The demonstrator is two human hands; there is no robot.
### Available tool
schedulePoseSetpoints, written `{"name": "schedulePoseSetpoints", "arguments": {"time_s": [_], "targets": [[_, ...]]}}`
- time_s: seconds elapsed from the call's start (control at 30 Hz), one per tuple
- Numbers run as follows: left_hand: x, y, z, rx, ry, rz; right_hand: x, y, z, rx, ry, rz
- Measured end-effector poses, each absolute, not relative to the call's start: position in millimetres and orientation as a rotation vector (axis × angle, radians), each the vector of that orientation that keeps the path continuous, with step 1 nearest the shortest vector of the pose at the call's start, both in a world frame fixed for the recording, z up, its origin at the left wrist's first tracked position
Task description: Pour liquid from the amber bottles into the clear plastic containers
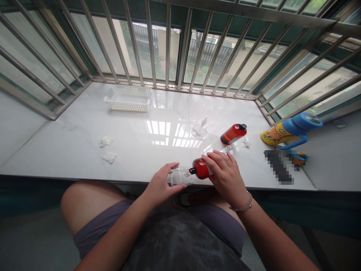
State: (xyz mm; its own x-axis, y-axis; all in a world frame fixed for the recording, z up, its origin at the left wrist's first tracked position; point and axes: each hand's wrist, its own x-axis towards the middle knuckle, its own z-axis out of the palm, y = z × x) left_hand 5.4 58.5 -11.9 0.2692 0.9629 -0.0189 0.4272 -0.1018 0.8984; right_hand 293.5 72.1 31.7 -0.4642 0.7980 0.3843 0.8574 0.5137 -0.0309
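Observation:
My left hand (165, 180) is closed around a clear, see-through bottle (178, 176) near the front edge of the white counter. In my right hand (227, 173) is a red bottle (201, 168), tilted over on its side, its uncapped black neck pointing left at the mouth of the clear bottle. The two necks meet or nearly meet; I cannot tell whether they touch. Behind my right hand, a second red bottle (233, 134) with a black cap is on the counter. A clear pump top (203, 121) lies on or beside a white tissue further back.
A white perforated basket (128, 107) stands at the back left. Crumpled tissues (109, 157) lie at the left. To the right are a blue and yellow flask (284, 130), a blurred-out dark object (278, 165) and a small colourful packet (300, 158). Metal bars (169, 49) line the window.

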Motion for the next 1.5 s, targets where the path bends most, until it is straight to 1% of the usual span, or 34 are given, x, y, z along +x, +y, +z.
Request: {"name": "schedulePoseSetpoints", "arguments": {"time_s": [0.97,1.5], "targets": [[4.9,58.7,-9.2,1.676,1.305,0.765,299.4,71.3,37.8,-1.385,-2.413,-0.276],[3.6,58.7,-15.9,1.662,1.312,0.745,299.9,73.0,38.9,-1.364,-2.423,-0.314]]}}
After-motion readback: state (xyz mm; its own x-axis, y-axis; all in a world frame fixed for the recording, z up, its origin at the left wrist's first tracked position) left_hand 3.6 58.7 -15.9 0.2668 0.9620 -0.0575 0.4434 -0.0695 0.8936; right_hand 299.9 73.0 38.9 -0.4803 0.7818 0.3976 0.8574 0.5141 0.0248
